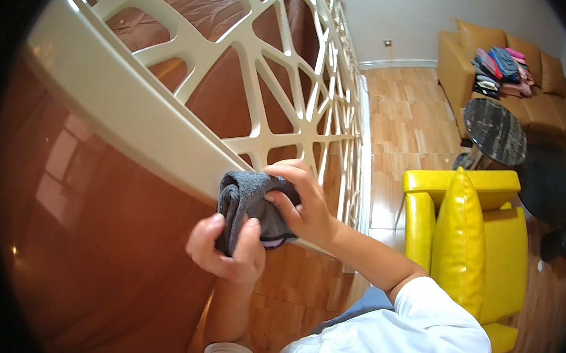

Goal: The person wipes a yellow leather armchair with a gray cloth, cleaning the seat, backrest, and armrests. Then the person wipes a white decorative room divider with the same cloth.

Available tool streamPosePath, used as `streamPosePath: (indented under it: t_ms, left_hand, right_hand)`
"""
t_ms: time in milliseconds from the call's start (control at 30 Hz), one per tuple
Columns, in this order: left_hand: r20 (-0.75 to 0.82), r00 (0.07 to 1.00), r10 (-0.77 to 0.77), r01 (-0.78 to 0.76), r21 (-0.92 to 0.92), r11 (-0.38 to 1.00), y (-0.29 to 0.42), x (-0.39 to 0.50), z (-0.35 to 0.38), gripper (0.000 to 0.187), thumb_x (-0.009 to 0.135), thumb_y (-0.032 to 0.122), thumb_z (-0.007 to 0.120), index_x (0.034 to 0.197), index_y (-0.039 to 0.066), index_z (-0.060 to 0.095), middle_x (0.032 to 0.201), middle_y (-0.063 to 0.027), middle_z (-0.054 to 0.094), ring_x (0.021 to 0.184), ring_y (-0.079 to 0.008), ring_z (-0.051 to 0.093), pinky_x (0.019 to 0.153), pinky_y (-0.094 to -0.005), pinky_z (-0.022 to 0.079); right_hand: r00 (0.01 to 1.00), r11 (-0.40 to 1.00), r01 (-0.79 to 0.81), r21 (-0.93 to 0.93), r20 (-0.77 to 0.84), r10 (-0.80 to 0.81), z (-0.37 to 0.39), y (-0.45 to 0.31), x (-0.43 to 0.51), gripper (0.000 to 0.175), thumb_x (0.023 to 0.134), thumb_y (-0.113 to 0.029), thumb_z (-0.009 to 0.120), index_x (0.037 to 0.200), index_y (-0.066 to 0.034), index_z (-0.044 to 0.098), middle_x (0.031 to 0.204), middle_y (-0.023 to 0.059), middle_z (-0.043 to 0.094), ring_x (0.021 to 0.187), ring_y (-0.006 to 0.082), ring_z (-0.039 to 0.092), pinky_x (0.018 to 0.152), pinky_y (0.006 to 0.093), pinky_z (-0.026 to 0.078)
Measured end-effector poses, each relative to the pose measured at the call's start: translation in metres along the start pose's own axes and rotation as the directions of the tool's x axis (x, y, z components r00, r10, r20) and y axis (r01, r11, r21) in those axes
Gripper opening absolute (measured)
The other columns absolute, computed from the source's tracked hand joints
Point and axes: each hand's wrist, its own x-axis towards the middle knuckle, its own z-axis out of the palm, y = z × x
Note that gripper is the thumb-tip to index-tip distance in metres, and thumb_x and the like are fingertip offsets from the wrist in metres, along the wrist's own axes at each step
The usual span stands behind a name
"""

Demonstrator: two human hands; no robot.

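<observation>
A folded grey microfiber cloth (252, 198) is between my two hands, at the near end of the cream frame of a lattice screen (252, 90). My left hand (226, 249) touches the cloth's left side with thumb and fingers bent around its lower edge. My right hand (304, 204) grips the cloth's right side, thumb on the front and fingers over the top. The cloth overlaps the end of the wide cream edge (137, 132); whether it presses on it is hard to tell. Its underside is partly hidden.
A glossy brown surface (109, 228) lies left of the screen. To the right stand a yellow armchair (503, 259) with a yellow cushion (460, 243), a round dark marbled table (495, 131), and a tan sofa (455, 76) holding folded clothes (504, 65). Wood-look flooring (397, 119) runs between.
</observation>
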Motion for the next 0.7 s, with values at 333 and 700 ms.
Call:
streamPosePath:
  t_ms: [333,700]
  left_hand:
    - [0.244,0.970,0.021,-0.077,0.226,0.971,0.007,0.005,-0.008,0.021,0.086,0.016,0.067,0.104,0.007,0.069,0.120,-0.0167,0.048,0.106,-0.0290,0.047,0.083,-0.0377,0.045]
    - [0.410,0.892,0.191,-0.311,0.250,0.917,-0.014,0.041,-0.015,0.024,0.094,0.020,0.055,0.104,0.010,0.074,0.116,-0.0047,0.058,0.111,-0.0288,0.051,0.093,-0.0401,0.044]
  right_hand:
    - [0.979,0.966,0.203,-0.158,0.052,-0.197,0.016,0.017,-0.050,0.045,0.092,-0.045,0.053,0.123,-0.0134,0.059,0.138,0.0154,0.047,0.127,0.0431,0.044,0.101,0.0607,0.035]
    - [0.972,0.958,0.233,-0.166,0.076,-0.223,0.019,0.010,-0.021,0.047,0.083,-0.037,0.062,0.124,-0.0136,0.060,0.140,0.0181,0.046,0.124,0.0431,0.047,0.097,0.0572,0.038]
